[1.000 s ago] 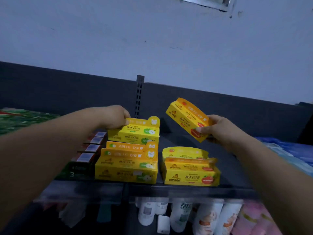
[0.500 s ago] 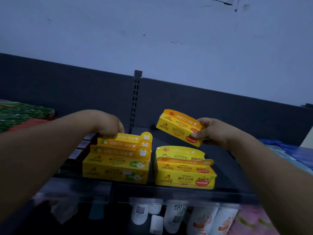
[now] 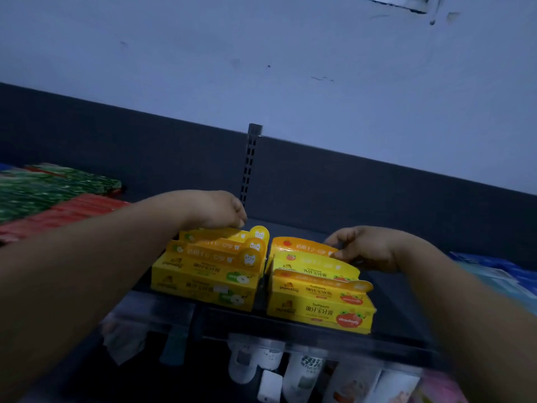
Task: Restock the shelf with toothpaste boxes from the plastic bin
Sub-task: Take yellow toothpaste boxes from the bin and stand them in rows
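Head view, single camera, dim light. The shelf (image 3: 290,330) is dark and carries two rows of yellow toothpaste boxes side by side, just apart; the apple boxes (image 3: 203,283) form the left row, three flaps showing one behind another; the strawberry boxes (image 3: 319,312) form the right row, front box lying flat at the shelf's front edge with a second stacked on it.

Left grip (image 3: 216,212): it rests at the back of the left row, fingers curled downward and touching the top edge of the rearmost apple box (image 3: 215,232); the fingertips are hidden behind the flap, so I cannot tell whether they clamp the box or merely lie on it.

Right grip (image 3: 366,248): closed on the rear strawberry box (image 3: 302,245); the thumb lies on the box's orange top at its right end, the fingers curl behind it; that box sits at the back of the right row, touching the yellow box in front of it.

Surroundings: a slotted upright (image 3: 250,164) rises from the dark back panel (image 3: 377,193) behind the gap between the rows; pale wall (image 3: 261,68) above; green packets (image 3: 43,187) and red packets (image 3: 66,213) lie well to the left; blue packets (image 3: 499,271) to the right; white bottles (image 3: 302,370) stand on the level below, labels blurred.
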Tool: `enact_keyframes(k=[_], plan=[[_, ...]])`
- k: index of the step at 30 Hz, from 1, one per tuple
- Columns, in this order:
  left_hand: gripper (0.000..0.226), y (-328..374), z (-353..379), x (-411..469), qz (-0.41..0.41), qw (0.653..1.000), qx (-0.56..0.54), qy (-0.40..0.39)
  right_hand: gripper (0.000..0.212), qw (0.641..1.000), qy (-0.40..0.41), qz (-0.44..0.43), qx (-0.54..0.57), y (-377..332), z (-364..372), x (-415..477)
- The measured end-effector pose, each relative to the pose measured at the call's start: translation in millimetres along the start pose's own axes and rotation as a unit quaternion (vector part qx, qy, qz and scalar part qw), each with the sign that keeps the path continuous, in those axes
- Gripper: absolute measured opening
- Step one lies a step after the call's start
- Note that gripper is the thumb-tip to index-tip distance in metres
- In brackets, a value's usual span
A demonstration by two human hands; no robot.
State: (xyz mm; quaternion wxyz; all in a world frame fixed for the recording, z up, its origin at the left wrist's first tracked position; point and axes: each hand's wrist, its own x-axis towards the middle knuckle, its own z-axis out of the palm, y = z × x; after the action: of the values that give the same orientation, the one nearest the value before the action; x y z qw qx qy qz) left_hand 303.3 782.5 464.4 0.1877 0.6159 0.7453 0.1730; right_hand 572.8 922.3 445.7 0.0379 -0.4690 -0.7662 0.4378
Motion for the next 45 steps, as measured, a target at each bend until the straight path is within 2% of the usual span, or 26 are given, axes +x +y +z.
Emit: enact_keyframes(k=[8,16,18,21,27,30,32,35,40,45], plan=[[0.028,8,10,-15,-0.025,0.998,-0.035,0.038,0.026,0.995,0.069,-0.01,-0.066,1,8,0],[0.031,19,21,-30,-0.043,0.991,-0.066,0.112,0.024,0.996,0.071,-0.02,-0.052,6,14,-13],[0.038,22,24,-34,-0.046,0.988,-0.069,0.129,0.027,0.988,0.12,-0.055,-0.076,0,15,-19],[0.053,24,29,-43,-0.044,0.985,-0.045,0.159,0.041,0.958,0.201,-0.154,-0.136,-20,22,-27],[0.069,15,36,-79,-0.032,0.955,0.119,0.271,0.051,0.89,0.221,-0.311,-0.249,-63,76,-59],[0.079,-4,38,-117,-0.022,0.931,0.169,0.323,0.053,0.833,0.234,-0.357,-0.352,-71,109,-73],[0.087,-24,42,-146,-0.033,0.922,0.199,0.331,0.055,0.806,0.23,-0.387,-0.383,-74,133,-82],[0.088,-57,48,-191,-0.072,0.914,0.218,0.334,0.057,0.786,0.214,-0.427,-0.392,-85,173,-93],[0.082,-103,45,-279,-0.154,0.898,0.196,0.363,0.062,0.769,0.163,-0.487,-0.381,-125,253,-102],[0.076,-161,44,-390,-0.248,0.877,0.198,0.361,0.06,0.773,0.078,-0.524,-0.349,-170,358,-123]])
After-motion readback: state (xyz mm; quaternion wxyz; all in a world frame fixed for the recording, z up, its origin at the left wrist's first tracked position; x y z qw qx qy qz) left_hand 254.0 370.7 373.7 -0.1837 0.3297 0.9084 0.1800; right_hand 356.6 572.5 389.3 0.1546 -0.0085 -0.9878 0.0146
